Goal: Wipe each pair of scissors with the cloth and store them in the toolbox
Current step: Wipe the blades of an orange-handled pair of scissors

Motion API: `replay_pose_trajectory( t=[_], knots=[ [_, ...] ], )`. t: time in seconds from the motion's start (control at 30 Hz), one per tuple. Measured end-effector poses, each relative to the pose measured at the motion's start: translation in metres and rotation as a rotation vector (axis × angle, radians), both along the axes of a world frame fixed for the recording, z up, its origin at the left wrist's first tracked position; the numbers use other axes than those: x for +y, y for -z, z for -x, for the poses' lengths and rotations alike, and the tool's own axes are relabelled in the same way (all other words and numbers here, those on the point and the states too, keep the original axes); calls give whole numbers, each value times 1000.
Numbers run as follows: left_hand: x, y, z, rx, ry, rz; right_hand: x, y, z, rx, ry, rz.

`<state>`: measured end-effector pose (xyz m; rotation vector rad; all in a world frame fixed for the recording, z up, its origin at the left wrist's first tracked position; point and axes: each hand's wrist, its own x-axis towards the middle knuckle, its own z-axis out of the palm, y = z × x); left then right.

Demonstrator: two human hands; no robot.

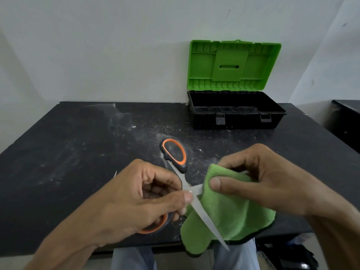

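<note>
The left hand (136, 199) gripped the opened scissors (197, 190) near the pivot; the right hand (263, 176) pinched the cloth (229, 215) round the rightward-pointing blade.

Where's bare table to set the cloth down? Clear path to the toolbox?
Bare: table left half, wall to near edge, dusty. Also the strip between toolbox and hands, so that path is open. Crowded: front centre, left hand gripping open scissors, right hand pinching cloth.

The left hand (144, 195), at the near left, pinches the scissors (202, 214) between thumb and forefinger, its other fingers curled. The right hand (259, 178), at the near right, pinches the cloth (233, 211) with thumb and fingers.
</note>
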<state>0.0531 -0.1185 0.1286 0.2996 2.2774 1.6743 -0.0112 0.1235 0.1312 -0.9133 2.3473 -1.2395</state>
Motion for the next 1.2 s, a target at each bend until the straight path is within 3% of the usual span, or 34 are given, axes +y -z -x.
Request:
replay_pose_trajectory(
  t=[0.3, 0.93, 1.2],
  knots=[
    [-9, -1, -4, -22, 27, -15, 6, -10, 4, -65, -56, 20],
    [-10, 3, 2, -29, -1, -63, 10, -9, -1, 46, 60, -28],
    [-9, 6, 2, -73, 48, -96, -6, -1, -6, -20, -55, 23]
  ],
)
